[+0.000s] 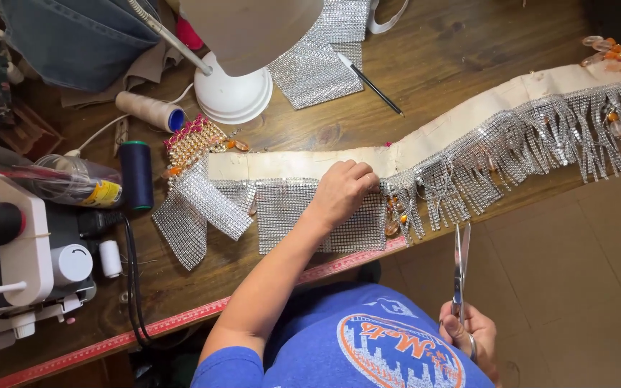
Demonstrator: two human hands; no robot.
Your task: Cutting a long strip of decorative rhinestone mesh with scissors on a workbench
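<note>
My left hand (343, 190) presses down with curled fingers on a panel of silver rhinestone mesh (282, 212) at the lower edge of a long beige fabric band (303, 164) lying across the wooden table (440, 65). Silver rhinestone fringe (526, 147) hangs from the band to the right of that hand. My right hand (472, 338) is below the table edge, over the floor, and grips a pair of scissors (461, 266) pointing upward with the blades nearly together. The scissor tips are apart from the fringe.
A white lamp base (233, 93) and more rhinestone mesh (321, 61) lie at the back, with a black pencil (371, 86). Thread spools (152, 110), a dark blue spool (136, 174) and a white sewing machine (23, 259) stand left. A red measuring strip (181, 320) runs along the table edge.
</note>
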